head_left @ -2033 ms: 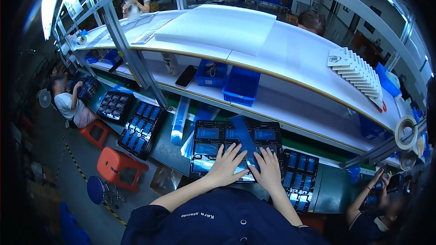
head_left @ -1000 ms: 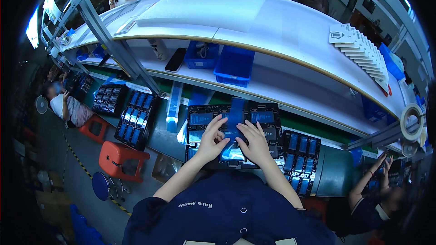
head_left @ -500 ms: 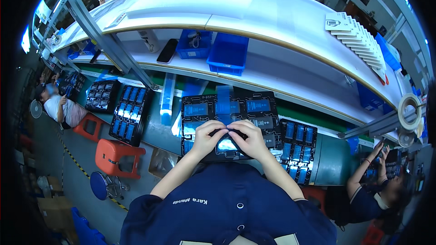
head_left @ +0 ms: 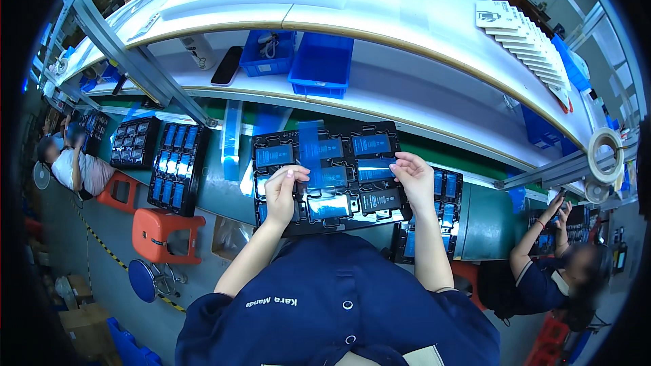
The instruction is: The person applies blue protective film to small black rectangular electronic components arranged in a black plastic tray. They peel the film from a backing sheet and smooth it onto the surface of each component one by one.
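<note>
In front of me lies a black moulded tray [head_left: 332,226] with rows of flat rectangular battery packs, most under shiny blue film. A dark battery pack [head_left: 380,200] at the lower right shows no blue. My right hand [head_left: 416,179] is over the tray's right side, thumb and forefinger pinched at the edge of a blue film piece [head_left: 371,170] on the middle-row pack. At the tray's left half, my left hand [head_left: 280,193] has its fingers curled and thumb pressed to the forefinger; whatever they hold is too small to make out. A blue film strip [head_left: 310,139] overhangs the tray's far edge.
Similar loaded trays stand left [head_left: 178,166] and right [head_left: 447,220]. On the shelf behind are a phone [head_left: 227,66], two blue bins [head_left: 321,64] and a white cylinder. A tape roll [head_left: 605,154] hangs right. Co-workers sit at both sides; a red stool [head_left: 163,236] stands left.
My hands, together over the tray's middle before, have parted left and right. Blue film now covers the middle-row right pack, which looked dark before. The whole view has shifted slightly.
</note>
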A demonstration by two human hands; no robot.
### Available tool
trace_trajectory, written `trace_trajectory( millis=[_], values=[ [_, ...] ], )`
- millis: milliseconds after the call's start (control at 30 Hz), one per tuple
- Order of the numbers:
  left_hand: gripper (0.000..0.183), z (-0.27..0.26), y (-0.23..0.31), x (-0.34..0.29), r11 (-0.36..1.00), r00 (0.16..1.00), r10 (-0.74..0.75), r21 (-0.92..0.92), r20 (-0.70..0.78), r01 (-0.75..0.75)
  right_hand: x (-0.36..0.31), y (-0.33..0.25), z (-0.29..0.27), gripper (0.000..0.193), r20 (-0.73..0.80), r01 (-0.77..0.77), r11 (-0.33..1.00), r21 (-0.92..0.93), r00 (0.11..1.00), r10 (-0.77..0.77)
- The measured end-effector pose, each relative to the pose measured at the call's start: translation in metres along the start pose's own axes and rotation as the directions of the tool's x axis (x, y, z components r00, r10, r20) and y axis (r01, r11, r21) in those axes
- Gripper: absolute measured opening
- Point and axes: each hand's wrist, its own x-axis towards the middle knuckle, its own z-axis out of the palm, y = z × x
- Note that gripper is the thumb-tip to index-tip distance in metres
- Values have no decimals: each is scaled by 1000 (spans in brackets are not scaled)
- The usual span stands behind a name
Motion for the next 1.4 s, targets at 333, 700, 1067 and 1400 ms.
trace_trajectory(
  millis=[333,700,1067,1400],
  values=[
    [39,-1,9,1,998,999,-15,62,53,12,7,2,-3,24,35,-43,998,-49,998,45],
    [35,-2,12,2,994,996,27,104,87,-36,5,7,-2,22,29,-21,999,-39,999,22],
    [34,-2,11,2,995,995,20,95,95,-29,4,4,0,21,25,-24,997,-78,999,26],
    [21,3,15,2,999,994,21,42,111,-26,3,7,2,23,8,43,963,-266,999,-42]
  ],
)
